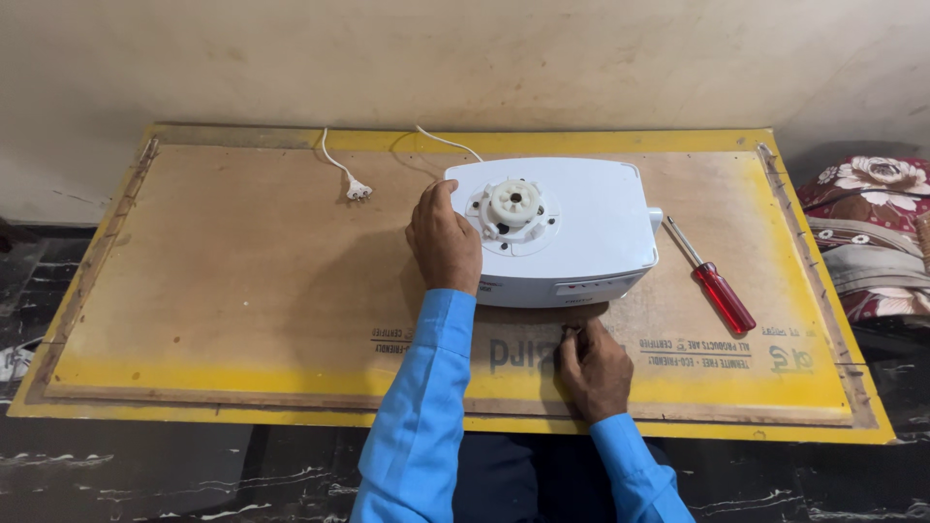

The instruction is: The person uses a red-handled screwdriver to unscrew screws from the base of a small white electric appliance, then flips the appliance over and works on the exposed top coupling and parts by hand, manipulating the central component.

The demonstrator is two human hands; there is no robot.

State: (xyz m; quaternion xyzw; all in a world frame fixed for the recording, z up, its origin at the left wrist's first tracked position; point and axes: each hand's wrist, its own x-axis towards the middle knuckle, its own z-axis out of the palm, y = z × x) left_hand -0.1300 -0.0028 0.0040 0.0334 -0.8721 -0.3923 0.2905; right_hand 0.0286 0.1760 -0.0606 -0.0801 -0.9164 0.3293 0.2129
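From the head view, the white appliance base (552,232) sat mid-counter (242,291), still fully assembled. The left hand (443,239) lay flat on its nine-o'clock side; the right hand (593,368) was curled at six o'clock, contents unclear. The red screwdriver (712,279) lay untouched at three o'clock.

One camera sits on the person's head. It looks down, close, at the table (242,320) and faces the wall (465,58).

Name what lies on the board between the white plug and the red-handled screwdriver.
In the head view, the white appliance base sits between plug and screwdriver, with the left hand resting on its left side.
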